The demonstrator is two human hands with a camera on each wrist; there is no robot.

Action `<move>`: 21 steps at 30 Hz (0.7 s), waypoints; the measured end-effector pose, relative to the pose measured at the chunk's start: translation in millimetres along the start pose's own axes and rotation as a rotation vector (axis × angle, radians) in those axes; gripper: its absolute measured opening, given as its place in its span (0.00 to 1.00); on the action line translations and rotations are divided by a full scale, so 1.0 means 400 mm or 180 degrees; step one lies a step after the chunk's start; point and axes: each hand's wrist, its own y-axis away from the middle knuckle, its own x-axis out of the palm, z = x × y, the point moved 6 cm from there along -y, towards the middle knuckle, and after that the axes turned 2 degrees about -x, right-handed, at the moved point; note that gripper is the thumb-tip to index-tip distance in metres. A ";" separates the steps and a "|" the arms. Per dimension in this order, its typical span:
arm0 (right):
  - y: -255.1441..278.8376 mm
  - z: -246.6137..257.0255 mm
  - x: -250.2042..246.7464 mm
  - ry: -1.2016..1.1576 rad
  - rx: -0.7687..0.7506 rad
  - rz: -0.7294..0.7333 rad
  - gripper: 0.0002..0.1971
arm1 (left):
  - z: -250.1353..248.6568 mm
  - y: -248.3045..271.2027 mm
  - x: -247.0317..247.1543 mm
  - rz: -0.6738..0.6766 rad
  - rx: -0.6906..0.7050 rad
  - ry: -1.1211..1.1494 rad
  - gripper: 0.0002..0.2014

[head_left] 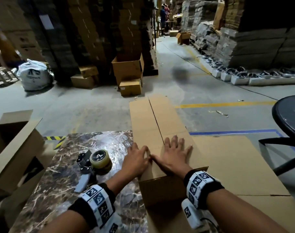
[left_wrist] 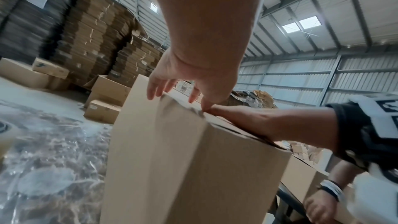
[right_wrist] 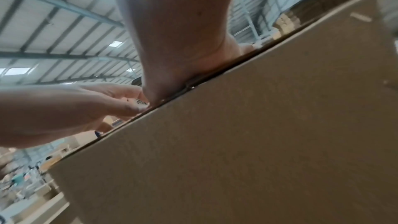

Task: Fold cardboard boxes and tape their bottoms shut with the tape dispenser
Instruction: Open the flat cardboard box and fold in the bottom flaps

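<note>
A brown cardboard box [head_left: 160,187] stands at the right edge of the marble table [head_left: 59,190]. Its upper flaps [head_left: 151,118] lie folded flat, with a dark seam between them. My right hand [head_left: 173,153] presses flat on the flaps, fingers spread. My left hand [head_left: 137,159] rests on the box's left top edge, fingers relaxed, its thumb touching the right thumb. The left wrist view shows the left hand's fingertips [left_wrist: 155,91] on the box [left_wrist: 183,168] rim. The tape dispenser [head_left: 94,163], holding a clear tape roll, lies on the table left of my hands.
An open cardboard box [head_left: 12,148] stands left of the table. Flat cardboard sheets [head_left: 235,165] lie to the right under the box. A black round table [head_left: 289,115] is at the far right. Stacked cartons [head_left: 126,69] line the concrete floor beyond.
</note>
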 end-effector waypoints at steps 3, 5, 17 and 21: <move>-0.037 0.020 0.000 0.0064 -0.0079 -0.0038 0.59 | 0.056 -0.094 -0.039 0.0065 0.0080 0.0038 0.19; -0.072 0.029 0.001 0.0101 -0.0127 -0.0071 0.58 | 0.098 -0.183 -0.066 0.0116 0.0073 0.0092 0.21; -0.236 0.076 -0.011 0.0386 -0.0135 0.0300 0.56 | 0.154 -0.792 -0.161 0.0071 0.0561 -0.0049 0.41; -0.242 0.066 -0.012 0.0376 -0.0085 0.0549 0.61 | 0.166 -0.895 -0.143 0.0193 0.0694 -0.0156 0.52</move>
